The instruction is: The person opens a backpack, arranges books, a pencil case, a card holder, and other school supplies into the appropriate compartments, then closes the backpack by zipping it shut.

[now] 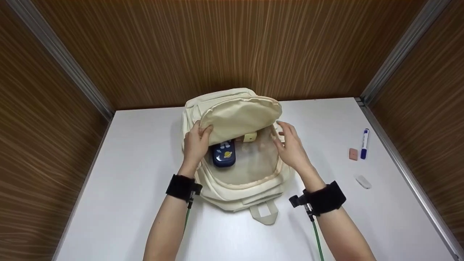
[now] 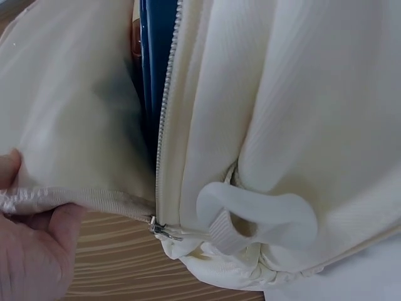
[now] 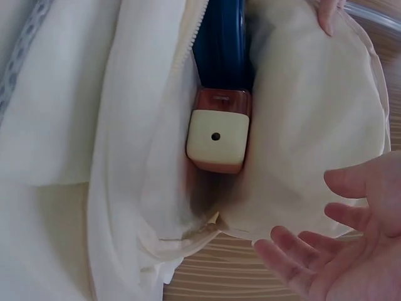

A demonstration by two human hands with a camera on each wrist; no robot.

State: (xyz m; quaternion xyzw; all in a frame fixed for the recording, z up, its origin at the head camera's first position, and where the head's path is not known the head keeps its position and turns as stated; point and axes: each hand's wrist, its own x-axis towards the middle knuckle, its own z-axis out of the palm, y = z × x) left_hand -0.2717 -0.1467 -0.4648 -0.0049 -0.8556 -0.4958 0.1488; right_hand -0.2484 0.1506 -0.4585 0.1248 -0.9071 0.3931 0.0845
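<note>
A cream backpack [image 1: 239, 203] lies on the table with its front pocket unzipped. My left hand [image 1: 195, 143] pinches the edge of the pocket flap [image 1: 241, 117] between thumb and fingers, and the flap is raised. Inside the pocket is a dark blue pencil case [image 1: 223, 156] with a planet picture. Beside it sits a cream and reddish-brown pencil sharpener [image 3: 217, 135] with a round hole, partly under the flap in the head view. At the pocket's right rim is my right hand [image 1: 293, 150], its fingers spread and loosely bent, holding nothing. A zipper pull [image 2: 158, 228] hangs at the opening's corner.
To the right on the white table [image 1: 145, 145] lie a blue-capped marker [image 1: 365, 143], a pink eraser [image 1: 353, 154] and a small whitish oblong piece [image 1: 363, 182]. Wood-grain panels [image 1: 232, 50] stand behind and on both sides.
</note>
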